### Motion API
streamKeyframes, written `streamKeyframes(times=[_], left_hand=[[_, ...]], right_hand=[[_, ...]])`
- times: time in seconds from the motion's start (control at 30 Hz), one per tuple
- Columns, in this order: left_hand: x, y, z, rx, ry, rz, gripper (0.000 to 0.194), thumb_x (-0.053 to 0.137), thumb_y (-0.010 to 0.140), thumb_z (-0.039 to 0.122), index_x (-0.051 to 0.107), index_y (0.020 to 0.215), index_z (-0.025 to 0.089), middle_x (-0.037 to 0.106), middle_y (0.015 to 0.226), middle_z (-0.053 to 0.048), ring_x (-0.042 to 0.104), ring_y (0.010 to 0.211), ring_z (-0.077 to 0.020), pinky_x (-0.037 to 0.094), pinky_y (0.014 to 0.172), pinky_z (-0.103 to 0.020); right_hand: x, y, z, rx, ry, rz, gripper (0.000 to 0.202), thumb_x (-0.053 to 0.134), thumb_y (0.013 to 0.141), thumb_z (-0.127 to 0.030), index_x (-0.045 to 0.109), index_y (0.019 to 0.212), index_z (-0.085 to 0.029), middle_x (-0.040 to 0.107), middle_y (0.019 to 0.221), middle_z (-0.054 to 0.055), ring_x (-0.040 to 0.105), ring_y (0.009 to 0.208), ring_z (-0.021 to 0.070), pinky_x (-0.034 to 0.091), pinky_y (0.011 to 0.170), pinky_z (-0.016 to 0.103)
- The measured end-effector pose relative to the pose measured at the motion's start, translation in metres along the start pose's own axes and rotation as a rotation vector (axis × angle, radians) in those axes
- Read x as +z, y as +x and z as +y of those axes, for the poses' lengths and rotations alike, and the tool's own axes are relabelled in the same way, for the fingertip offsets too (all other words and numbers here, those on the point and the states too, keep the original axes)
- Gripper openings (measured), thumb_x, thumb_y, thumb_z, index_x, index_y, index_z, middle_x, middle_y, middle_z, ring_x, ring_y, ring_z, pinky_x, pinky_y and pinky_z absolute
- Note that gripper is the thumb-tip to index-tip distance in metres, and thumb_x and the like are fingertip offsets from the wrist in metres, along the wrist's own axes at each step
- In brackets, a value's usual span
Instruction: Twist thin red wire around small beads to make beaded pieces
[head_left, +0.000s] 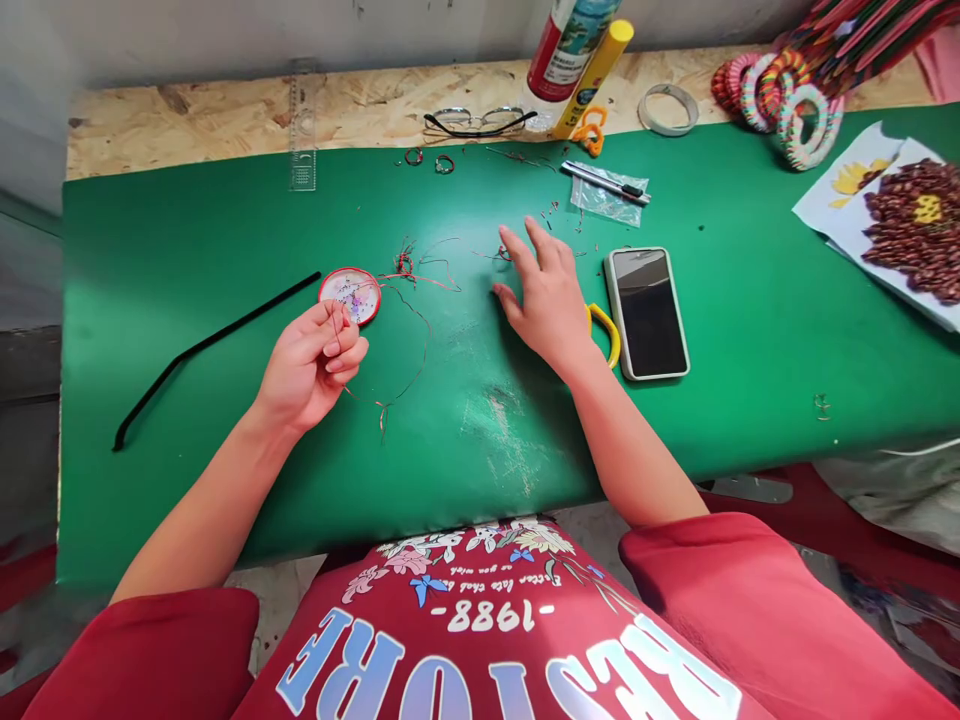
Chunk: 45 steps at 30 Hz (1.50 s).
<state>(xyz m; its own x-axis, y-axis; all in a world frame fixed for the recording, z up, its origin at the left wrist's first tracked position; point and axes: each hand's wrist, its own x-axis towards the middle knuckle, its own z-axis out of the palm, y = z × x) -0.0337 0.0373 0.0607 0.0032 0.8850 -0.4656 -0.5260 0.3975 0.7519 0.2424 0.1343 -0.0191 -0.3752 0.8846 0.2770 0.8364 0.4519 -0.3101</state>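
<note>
My left hand [311, 362] is closed, its thumb and fingertips pinching a thin reddish wire [337, 328]. Just beyond those fingers lies a small round dish [351, 290] with a red rim, holding tiny dark and purple beads. To its right is a tangle of reddish wire [405, 264], and a long loose strand [426, 345] curves over the green mat. My right hand [544, 295] hovers over or rests on the mat with fingers spread, holding nothing visible. Near its fingertips is a small reddish wire piece [504, 253]. Yellow-handled scissors [611, 335] lie partly hidden under my right wrist.
A phone [648, 315] lies right of my right hand. A black glasses arm [217, 342] lies at left. Along the back are a clear ruler [303, 140], glasses [480, 122], a bottle [570, 50], a tape roll [667, 108] and a pen [606, 182] on a plastic bag.
</note>
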Motion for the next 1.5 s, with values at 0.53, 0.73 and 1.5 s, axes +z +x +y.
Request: streamKeyframes(times=[0.53, 0.73, 1.5], left_hand=[[0.000, 0.005, -0.031, -0.040, 0.129, -0.228, 0.036, 0.089, 0.069, 0.036, 0.063, 0.077, 0.013, 0.065, 0.090, 0.003, 0.036, 0.037, 0.0067, 0.022, 0.036, -0.010], [-0.007, 0.009, -0.039, -0.042, 0.277, -0.374, 0.030, 0.079, 0.081, 0.039, 0.066, 0.079, 0.013, 0.068, 0.133, -0.015, 0.035, 0.038, 0.0084, 0.022, 0.039, -0.014], [-0.014, 0.026, -0.036, 0.120, 0.131, -0.193, 0.031, 0.092, 0.065, 0.038, 0.074, 0.067, 0.012, 0.069, 0.061, -0.002, 0.038, 0.032, 0.0036, 0.025, 0.034, -0.009]], right_hand=[[-0.004, -0.020, -0.055, -0.248, 0.544, -0.059, 0.028, 0.046, 0.104, -0.026, 0.071, 0.099, -0.015, 0.072, 0.080, 0.005, 0.065, 0.074, 0.0116, 0.051, 0.072, 0.024], [-0.004, -0.039, -0.085, -0.389, 0.810, -0.399, 0.028, 0.044, 0.105, -0.025, 0.068, 0.095, -0.014, 0.070, 0.081, 0.004, 0.063, 0.069, 0.0086, 0.053, 0.068, 0.022], [-0.017, -0.035, -0.078, 0.346, 1.373, -0.740, 0.021, 0.073, 0.081, -0.025, 0.066, 0.098, -0.015, 0.074, 0.086, 0.002, 0.072, 0.077, 0.0102, 0.060, 0.071, 0.024]])
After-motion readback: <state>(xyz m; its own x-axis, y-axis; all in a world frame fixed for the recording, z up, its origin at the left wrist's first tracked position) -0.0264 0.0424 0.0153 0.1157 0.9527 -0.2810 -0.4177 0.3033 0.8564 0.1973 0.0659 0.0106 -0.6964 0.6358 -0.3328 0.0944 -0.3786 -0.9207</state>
